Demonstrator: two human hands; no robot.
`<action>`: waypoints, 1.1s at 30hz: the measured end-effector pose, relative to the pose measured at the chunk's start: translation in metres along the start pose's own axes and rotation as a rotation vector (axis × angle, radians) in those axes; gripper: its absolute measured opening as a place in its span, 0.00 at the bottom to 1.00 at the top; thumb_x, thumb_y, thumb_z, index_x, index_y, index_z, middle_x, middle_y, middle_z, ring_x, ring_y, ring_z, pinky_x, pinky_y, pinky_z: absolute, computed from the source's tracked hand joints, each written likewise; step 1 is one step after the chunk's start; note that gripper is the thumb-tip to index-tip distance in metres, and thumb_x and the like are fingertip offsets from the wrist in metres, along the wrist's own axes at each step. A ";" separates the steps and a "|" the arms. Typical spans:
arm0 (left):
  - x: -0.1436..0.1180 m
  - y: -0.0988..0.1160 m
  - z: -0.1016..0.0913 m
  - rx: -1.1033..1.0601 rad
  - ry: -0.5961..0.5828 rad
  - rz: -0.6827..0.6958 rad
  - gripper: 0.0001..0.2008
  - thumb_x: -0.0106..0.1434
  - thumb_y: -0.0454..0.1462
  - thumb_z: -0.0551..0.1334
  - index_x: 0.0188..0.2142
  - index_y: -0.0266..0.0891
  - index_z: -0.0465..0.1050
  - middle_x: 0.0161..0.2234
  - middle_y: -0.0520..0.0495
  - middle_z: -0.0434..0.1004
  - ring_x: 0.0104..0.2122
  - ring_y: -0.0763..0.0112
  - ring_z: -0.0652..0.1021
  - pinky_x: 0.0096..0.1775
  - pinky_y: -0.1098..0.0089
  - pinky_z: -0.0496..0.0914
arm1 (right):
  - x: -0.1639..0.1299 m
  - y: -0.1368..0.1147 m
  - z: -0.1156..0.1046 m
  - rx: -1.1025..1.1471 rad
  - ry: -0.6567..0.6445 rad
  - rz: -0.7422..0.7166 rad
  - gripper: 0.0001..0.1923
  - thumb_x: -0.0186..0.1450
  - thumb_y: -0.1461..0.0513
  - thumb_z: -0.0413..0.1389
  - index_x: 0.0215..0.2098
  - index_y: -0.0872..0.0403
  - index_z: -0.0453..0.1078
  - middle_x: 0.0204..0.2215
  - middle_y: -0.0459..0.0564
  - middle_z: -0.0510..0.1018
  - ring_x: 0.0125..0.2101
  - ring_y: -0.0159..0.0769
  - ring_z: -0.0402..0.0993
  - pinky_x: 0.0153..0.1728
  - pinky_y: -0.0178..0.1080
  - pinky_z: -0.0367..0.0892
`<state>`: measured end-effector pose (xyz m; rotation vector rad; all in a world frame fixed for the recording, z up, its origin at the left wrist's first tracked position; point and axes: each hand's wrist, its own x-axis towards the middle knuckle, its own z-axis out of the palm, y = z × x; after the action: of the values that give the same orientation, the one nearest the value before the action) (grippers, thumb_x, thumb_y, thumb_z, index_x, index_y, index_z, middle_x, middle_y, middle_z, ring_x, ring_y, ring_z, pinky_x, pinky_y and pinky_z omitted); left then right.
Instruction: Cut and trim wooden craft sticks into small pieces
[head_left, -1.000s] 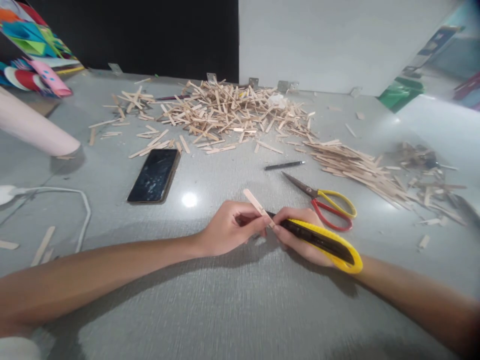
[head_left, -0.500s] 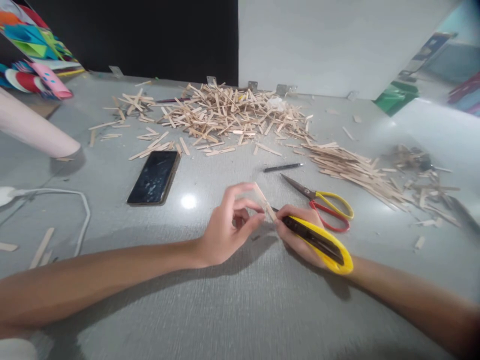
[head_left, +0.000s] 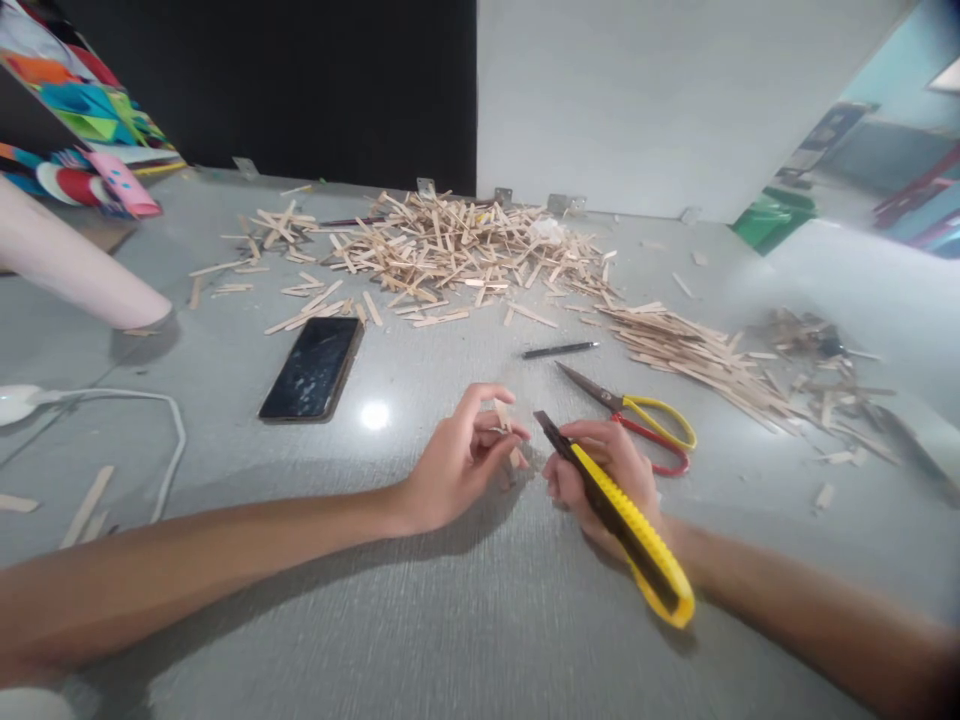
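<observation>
Between the thumb and fingers of my left hand [head_left: 454, 455] is a small, thin wooden stick [head_left: 503, 413], partly hidden by the fingers. My right hand [head_left: 622, 465] is wrapped round a yellow and black utility knife [head_left: 628, 528]. Its blade is out and points up and left, a short gap away from the stick. Just behind my right hand lie scissors [head_left: 607, 398] with one yellow and one red handle. A dark pen [head_left: 561, 350] rests beyond them.
A heap of short wooden sticks [head_left: 465, 250] spreads along the back, with a bundle of longer strips [head_left: 697, 360] to its right. At left are a phone [head_left: 311, 370], a white cable [head_left: 178, 430] and a pale tube [head_left: 82, 260]. Scraps [head_left: 832, 390] lie far right.
My right hand has drawn the knife away from the stick and turned it, so the blade now shows clear. The stick has shifted down within my left hand's fingers.
</observation>
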<state>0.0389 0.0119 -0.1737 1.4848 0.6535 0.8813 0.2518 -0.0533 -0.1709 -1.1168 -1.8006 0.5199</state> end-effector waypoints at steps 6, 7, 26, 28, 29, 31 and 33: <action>0.003 0.000 -0.001 0.020 -0.066 -0.108 0.18 0.77 0.47 0.63 0.57 0.42 0.64 0.34 0.48 0.83 0.30 0.69 0.83 0.32 0.70 0.79 | -0.004 0.003 -0.003 0.134 -0.004 0.011 0.12 0.72 0.65 0.61 0.52 0.50 0.71 0.30 0.45 0.85 0.21 0.33 0.81 0.22 0.34 0.76; 0.004 0.001 -0.001 0.034 -0.078 -0.122 0.17 0.77 0.48 0.63 0.55 0.41 0.67 0.32 0.49 0.83 0.30 0.69 0.83 0.33 0.70 0.79 | -0.003 0.003 -0.003 0.116 0.000 0.002 0.12 0.71 0.66 0.62 0.51 0.50 0.71 0.30 0.45 0.84 0.21 0.33 0.80 0.22 0.34 0.75; 0.000 0.005 -0.002 0.226 -0.052 -0.086 0.17 0.76 0.49 0.62 0.55 0.40 0.70 0.32 0.50 0.82 0.27 0.70 0.82 0.27 0.74 0.73 | 0.000 0.000 0.002 -0.084 0.039 -0.063 0.12 0.70 0.68 0.61 0.49 0.50 0.73 0.28 0.42 0.81 0.20 0.29 0.74 0.22 0.34 0.70; -0.001 0.005 -0.002 0.243 -0.054 -0.074 0.17 0.77 0.49 0.62 0.55 0.40 0.70 0.31 0.50 0.82 0.27 0.70 0.82 0.27 0.75 0.72 | 0.001 -0.001 0.002 -0.089 0.038 -0.082 0.12 0.70 0.69 0.61 0.49 0.50 0.73 0.29 0.43 0.81 0.21 0.30 0.74 0.23 0.34 0.70; -0.001 0.005 -0.002 0.249 -0.057 -0.065 0.17 0.77 0.49 0.62 0.55 0.40 0.70 0.31 0.49 0.82 0.28 0.69 0.82 0.27 0.74 0.73 | 0.001 -0.002 0.002 -0.090 0.035 -0.092 0.12 0.70 0.69 0.61 0.49 0.50 0.72 0.30 0.43 0.81 0.22 0.30 0.75 0.24 0.35 0.71; -0.002 0.004 -0.003 0.269 -0.062 -0.039 0.17 0.77 0.48 0.62 0.55 0.40 0.69 0.31 0.49 0.82 0.29 0.68 0.82 0.29 0.74 0.73 | 0.001 -0.003 0.002 -0.093 0.027 -0.111 0.13 0.70 0.69 0.60 0.50 0.49 0.72 0.32 0.45 0.81 0.25 0.32 0.77 0.26 0.35 0.72; -0.002 0.003 -0.003 0.288 -0.064 -0.013 0.16 0.77 0.48 0.61 0.55 0.40 0.68 0.31 0.50 0.82 0.28 0.69 0.81 0.29 0.73 0.73 | 0.000 -0.004 0.002 -0.099 0.019 -0.119 0.14 0.70 0.70 0.60 0.51 0.49 0.72 0.33 0.45 0.82 0.26 0.32 0.78 0.27 0.35 0.73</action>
<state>0.0351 0.0115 -0.1711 1.7563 0.7657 0.7477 0.2486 -0.0551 -0.1690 -1.0698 -1.8799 0.3520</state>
